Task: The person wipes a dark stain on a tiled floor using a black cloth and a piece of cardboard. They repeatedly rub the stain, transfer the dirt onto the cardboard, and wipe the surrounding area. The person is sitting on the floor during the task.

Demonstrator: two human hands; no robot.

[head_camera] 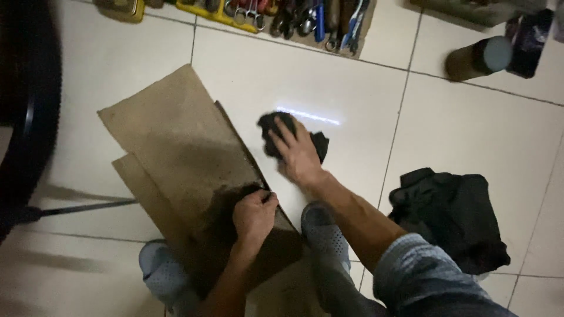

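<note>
Layout of things on the floor, seen from above

Cardboard sheets [176,158] are laid on the floor [470,129] at the left, with the left hand [254,216] set on their near right edge. Just right of them a rag [276,132] is pressed to the floor under the right hand [298,154]. A bundled cloth [449,214] is placed further right, a row of tools [294,17] behind, a wheel [26,111] at far left.

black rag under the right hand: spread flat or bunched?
Bunched. The black rag sits crumpled in uneven lumps on the tile floor, pressed under the right hand.
</note>
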